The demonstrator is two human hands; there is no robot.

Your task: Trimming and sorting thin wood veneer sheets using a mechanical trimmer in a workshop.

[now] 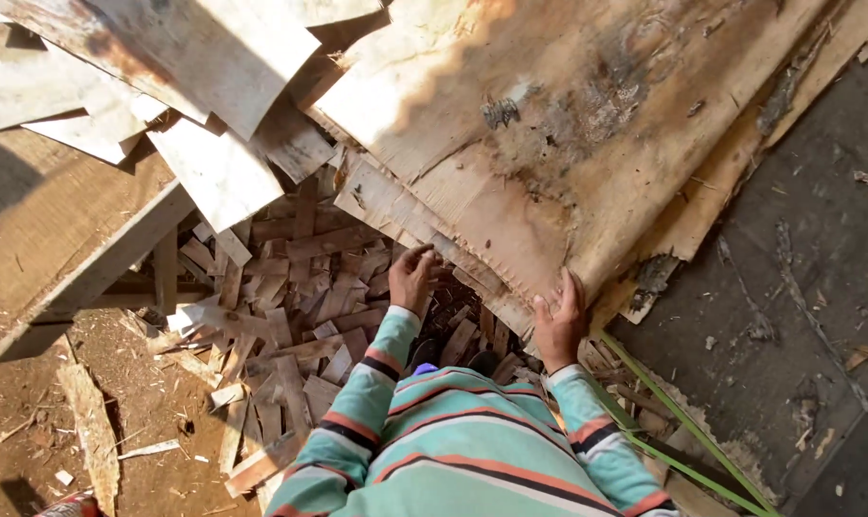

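A large stack of thin wood veneer sheets (pixel 568 124) lies in front of me, pale brown with dark stains. My right hand (pixel 560 321) grips the near corner of the stack, fingers spread over its edge. My left hand (pixel 415 276) curls under the ragged lower edge of the same sheets, a little to the left. Both arms wear striped teal, orange and black sleeves.
Several broken veneer strips and offcuts (pixel 281 325) are piled below the stack. More loose sheets (pixel 214 163) lie at the upper left over a wooden board (pixel 79 278). Green straps (pixel 683 431) run along the dark floor (pixel 798 287) at the right.
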